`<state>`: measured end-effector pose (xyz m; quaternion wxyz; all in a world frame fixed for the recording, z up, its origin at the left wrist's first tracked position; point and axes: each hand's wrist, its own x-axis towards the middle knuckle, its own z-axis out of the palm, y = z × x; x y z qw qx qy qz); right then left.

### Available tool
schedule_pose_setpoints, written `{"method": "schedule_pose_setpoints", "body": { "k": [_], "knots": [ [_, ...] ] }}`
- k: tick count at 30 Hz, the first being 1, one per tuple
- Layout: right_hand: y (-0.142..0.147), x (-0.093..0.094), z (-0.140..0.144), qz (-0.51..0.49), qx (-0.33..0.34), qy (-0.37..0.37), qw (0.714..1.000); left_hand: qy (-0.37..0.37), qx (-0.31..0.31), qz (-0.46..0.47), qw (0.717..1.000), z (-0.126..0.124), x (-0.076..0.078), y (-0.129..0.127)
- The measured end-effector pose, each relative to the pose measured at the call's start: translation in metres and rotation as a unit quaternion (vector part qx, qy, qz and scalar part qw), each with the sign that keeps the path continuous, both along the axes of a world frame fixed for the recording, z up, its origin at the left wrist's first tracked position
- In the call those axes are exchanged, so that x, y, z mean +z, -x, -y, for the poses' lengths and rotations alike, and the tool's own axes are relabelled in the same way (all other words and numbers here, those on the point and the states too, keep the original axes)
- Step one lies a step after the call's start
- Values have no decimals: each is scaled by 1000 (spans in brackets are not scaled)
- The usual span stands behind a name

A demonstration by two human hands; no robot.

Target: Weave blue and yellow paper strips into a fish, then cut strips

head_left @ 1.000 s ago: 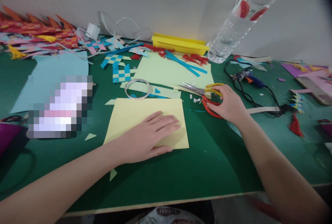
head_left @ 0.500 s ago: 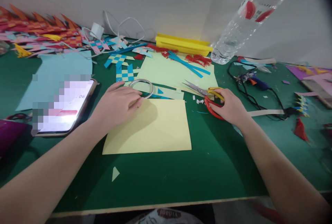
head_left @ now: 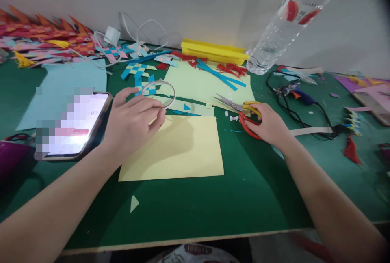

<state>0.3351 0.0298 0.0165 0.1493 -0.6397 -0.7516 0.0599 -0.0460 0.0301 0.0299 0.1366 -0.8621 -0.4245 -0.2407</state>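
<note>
Between the thumb and fingers of my left hand (head_left: 129, 119) is a thin ring-shaped roll of tape (head_left: 174, 94), tilted and raised above the table. Below that hand lies a pale yellow sheet of paper (head_left: 185, 149), partly covered by the hand and its shadow. My right hand (head_left: 269, 123) grips the red and yellow handles of the scissors (head_left: 230, 103). Their blades are slightly parted and point to the far left, beside a larger pale green sheet (head_left: 210, 82). Tiny white scraps (head_left: 233, 118) lie near the scissors.
A lit phone (head_left: 77, 123) rests at left on light blue paper (head_left: 70, 78). Behind are woven paper pieces (head_left: 137, 70), blue strips (head_left: 221, 74) and a folded yellow strip (head_left: 213, 52). A clear bottle (head_left: 274, 35) stands at back right, near a black cable (head_left: 292, 115).
My left hand has lifted the roll of tape and moved it slightly left and away from me. The right hand and scissors have hardly moved.
</note>
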Motion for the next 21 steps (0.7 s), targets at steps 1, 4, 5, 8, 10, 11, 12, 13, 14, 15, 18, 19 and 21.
{"method": "schedule_pose_setpoints", "body": {
  "k": [1,4,5,8,10,11,12,13,14,15,18,19,21],
  "knots": [
    [0,0,0,0,-1,1,1000,6,5,1,1000,0,-2,-1],
    [1,1,1,1,-3,2,1000,30,30,2,999,-2,-8,-4],
    [1,0,1,2,-3,0,1000,43,37,1,998,-3,-10,-5],
    [1,-1,0,4,-2,-5,1000,99,31,-3,995,-3,-14,-10],
    [0,-1,0,6,-2,-6,1000,139,-10,-6,990,-1,-14,-13],
    [0,-2,0,7,-3,-4,1000,154,-37,-10,987,0,-13,-14],
    [0,-2,0,7,-3,-3,1000,163,-62,-15,985,2,-13,-16],
    [0,-2,0,8,-3,-2,1000,168,-81,-19,982,3,-13,-18],
    [-1,-2,0,8,-3,-2,1000,171,-94,-23,981,4,-13,-19],
    [-1,-2,0,9,-2,-2,1000,173,-104,-28,979,6,-14,-21],
    [0,-2,0,10,-1,-5,1000,190,-135,-56,971,9,-19,-24],
    [0,-2,0,10,-1,-6,1000,194,-145,-67,968,10,-21,-24],
    [0,-2,0,12,-1,-5,1000,200,-157,-84,964,12,-24,-25]
  ]
}}
